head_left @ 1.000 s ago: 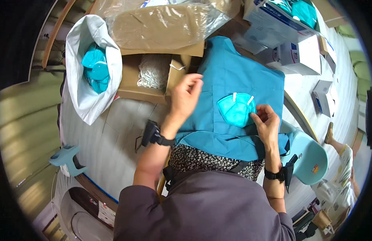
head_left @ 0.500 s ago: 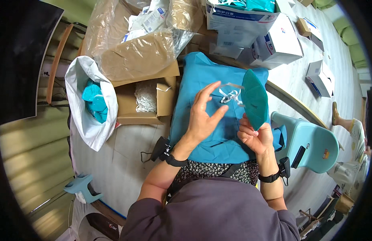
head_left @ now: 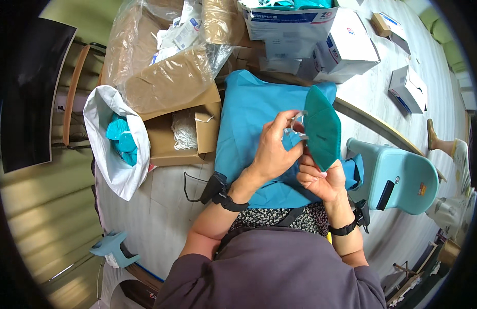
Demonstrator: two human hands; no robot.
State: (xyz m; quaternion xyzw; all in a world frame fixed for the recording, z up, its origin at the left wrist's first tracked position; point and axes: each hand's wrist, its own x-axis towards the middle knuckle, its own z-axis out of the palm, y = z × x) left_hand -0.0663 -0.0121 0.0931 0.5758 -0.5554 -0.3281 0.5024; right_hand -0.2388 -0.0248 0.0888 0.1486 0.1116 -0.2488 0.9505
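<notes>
A teal fold-up face mask [head_left: 322,129] stands upright, its lower tip pinched between the thumb and fingers of my right hand [head_left: 323,177]. My left hand [head_left: 277,149] is at the mask's left side, fingers curled around its white elastic straps [head_left: 299,117]. A gap shows between that thumb and forefinger; the strap ends inside the hand are partly hidden. Beneath both hands a blue cloth [head_left: 243,118] covers my lap.
On the left stand a white sack [head_left: 96,118] of teal masks and a cardboard box [head_left: 161,136] holding white straps. Plastic-lined cartons [head_left: 166,77] and white boxes [head_left: 349,46] lie ahead. A light-blue plastic chair [head_left: 403,180] is at the right.
My left hand has moved right to the mask and its spread fingers have curled in around the straps. The right hand still holds the mask. The whole view has shifted slightly.
</notes>
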